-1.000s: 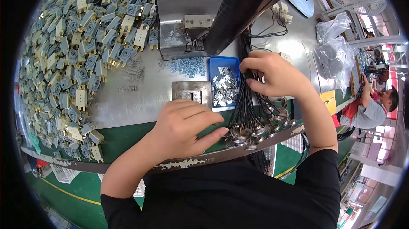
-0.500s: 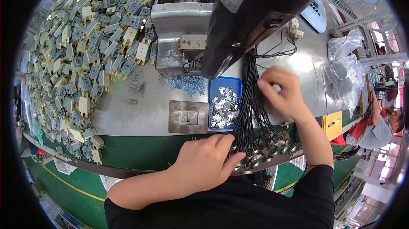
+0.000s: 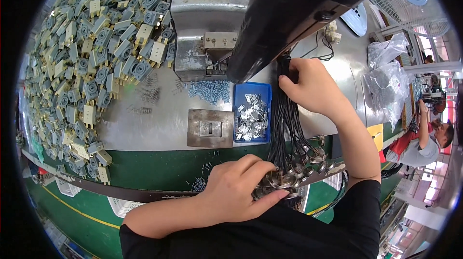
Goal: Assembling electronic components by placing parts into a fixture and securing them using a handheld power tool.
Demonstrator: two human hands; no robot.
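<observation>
A long bundle of thin black cables (image 3: pixel 283 126) runs down the bench and over its near edge. Shiny metal rings (image 3: pixel 301 170) cluster at the cables' near ends. My left hand (image 3: pixel 238 182) is closed around part of this ring cluster, its fingers above and its thumb below. Higher up, my right hand (image 3: pixel 316 85) curls its fingers round the far part of the bundle, the thumb lying on the cables; some fingertips are hidden. Left of the cables is a blue tray (image 3: pixel 266 90) with small bent metal pieces (image 3: pixel 251 117).
A flat metal fixture (image 3: pixel 195 141) sits beside the tray, below scattered blue screws (image 3: pixel 210 91). A metal press (image 3: pixel 190 59) and a thick black tube (image 3: pixel 294 23) rise behind. Grey and cream socket parts (image 3: pixel 101 73) heap at left. Plastic bags (image 3: pixel 388 83) and a co-worker (image 3: pixel 427 141) are at right.
My right hand has moved up and left onto the far part of the bundle. My left hand has shifted right and down onto the rings, uncovering small screws near the edge.
</observation>
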